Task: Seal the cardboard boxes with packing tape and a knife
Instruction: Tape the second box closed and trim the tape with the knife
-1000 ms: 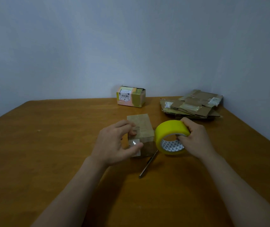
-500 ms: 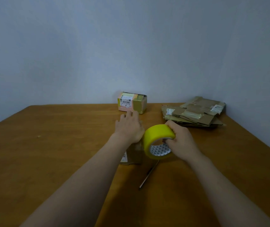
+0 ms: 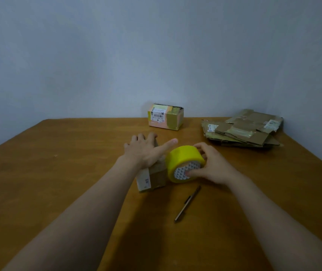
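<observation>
Right grip [image 3: 214, 167] holds 1 roll [image 3: 181, 155]; left grip [image 3: 145, 151] presses 1 box [image 3: 157, 176].

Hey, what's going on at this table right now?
A person is taping a small cardboard box. The left hand presses flat on its top; the right hand grips the yellow tape roll at its right side. The knife lies on the table nearby. A taped box and flattened cardboard sit at the back.
</observation>
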